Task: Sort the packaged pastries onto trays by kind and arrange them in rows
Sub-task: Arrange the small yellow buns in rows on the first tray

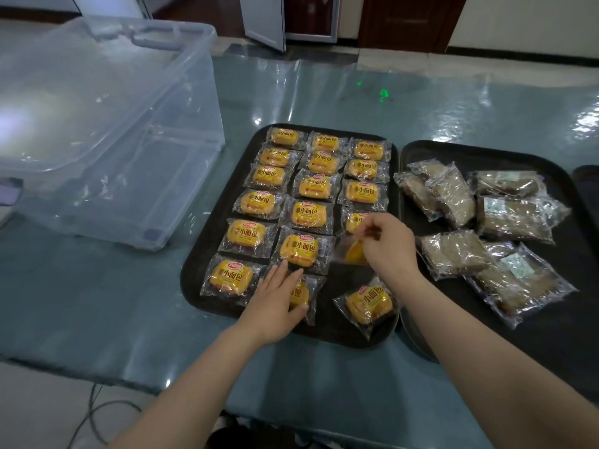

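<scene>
Clear plastic makes the big storage bin (107, 124) that stands at the left part of the table (97, 303), which carries a shiny blue-green cover. Just right of the bin lies a black tray (207, 254) with yellow packaged small breads (308, 186) in three rows that run from its far edge toward its near edge. The left hand (275, 306) rests flat, fingers straight, on one yellow pack (303, 294) at the near end of the middle row. At the near right corner of this tray one more yellow pack (368, 303) lies tilted, apart from the rows. Above it, the right hand (389, 244) pinches the wrapper of another yellow pack (353, 251) in the right row; this pack is blurred, so I cannot tell if it touches the tray. Right of this, touching or almost touching the first tray, is a second black tray (421, 150). It holds brown packaged pastries (512, 218) in clear wrappers, which lie loosely and partly overlap, not in rows. At the far right edge of the table a third dark tray (588, 179) shows only a little.
</scene>
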Demonstrator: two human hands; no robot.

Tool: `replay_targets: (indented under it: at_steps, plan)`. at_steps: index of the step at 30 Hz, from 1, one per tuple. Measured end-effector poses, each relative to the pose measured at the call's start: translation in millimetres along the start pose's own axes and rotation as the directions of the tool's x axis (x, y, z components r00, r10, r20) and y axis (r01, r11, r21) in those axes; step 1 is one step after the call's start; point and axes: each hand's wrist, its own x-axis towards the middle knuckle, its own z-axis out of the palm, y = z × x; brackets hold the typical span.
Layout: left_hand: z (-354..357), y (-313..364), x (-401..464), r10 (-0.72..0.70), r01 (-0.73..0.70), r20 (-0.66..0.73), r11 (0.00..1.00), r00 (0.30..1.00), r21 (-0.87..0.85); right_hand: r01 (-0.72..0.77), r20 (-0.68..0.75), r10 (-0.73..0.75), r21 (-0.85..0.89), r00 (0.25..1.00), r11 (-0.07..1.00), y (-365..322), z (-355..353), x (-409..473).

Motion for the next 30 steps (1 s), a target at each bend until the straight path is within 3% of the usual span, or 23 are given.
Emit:
replay_targets:
  at_steps: [3,6,8,17,22,25,27,30]
  plan:
    - [-13.6,17.3,3.4,0.010,-0.027,-0.175,0.995,0.984,-0.097,0.192,0.052,-0.186,-0.173,0.981,0.966,-11.0,-1.4,1.6]
    - [-27.9,40.4,11.8,0.054,-0.109,-0.319,0.982,0.946,-0.157,0.362,0.203,-0.327,-0.171,0.923,0.916,-21.9,6.7,1.0]
    - [-37.0,57.1,19.4,0.083,-0.153,-0.354,0.972,0.932,-0.176,0.385,0.264,-0.342,-0.129,0.902,0.914,-24.6,12.8,1.4]
    - [-62.9,69.9,41.1,-0.117,-0.018,-0.405,0.949,0.907,-0.314,0.082,0.185,-0.099,0.095,0.978,0.992,-9.9,8.4,3.1]
    - [-60.7,72.5,49.7,-0.290,0.021,-0.331,0.779,0.898,-0.626,-0.220,0.341,0.122,0.267,0.932,0.938,15.9,2.3,-3.0]
    - [-51.8,74.8,54.8,-0.280,0.028,-0.257,0.725,0.925,-0.688,-0.297,0.314,0.196,0.316,0.929,0.901,28.9,-0.8,-2.1]
    - [-43.0,72.5,58.8,-0.244,0.023,-0.257,0.766,0.935,-0.642,-0.244,0.221,0.198,0.207,0.955,0.947,37.5,-2.1,0.6]
    - [-29.8,60.5,63.1,-0.150,0.044,-0.276,0.934,0.949,-0.354,-0.175,0.128,0.177,-0.028,0.976,0.984,53.2,-3.4,7.1]
